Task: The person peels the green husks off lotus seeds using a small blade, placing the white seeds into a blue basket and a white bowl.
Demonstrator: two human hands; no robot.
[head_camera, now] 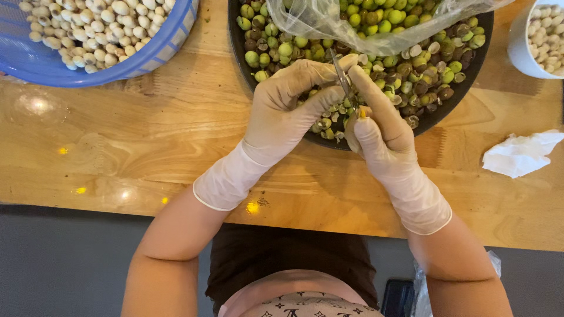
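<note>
We see a bright picture with soft, even light coming from above. Small yellow and white spots of glare shine on the shiny light-brown wooden table (pixel 147 135), mostly on its left side and near its front edge. The clear crinkly plastic bag (pixel 376 23) gleams a little too. Shadows are weak and short. Most things look sharp. The dark grey floor (pixel 70 264) below the table looks dim and a bit soft.

Two gloved hands, left (pixel 294 100) and right (pixel 376 126), one dark tray (pixel 446 108) (heaped with countless seeds), one blue basket (pixel 158 50), one white cup (pixel 523 53), one crumpled tissue (pixel 520 154).
</note>
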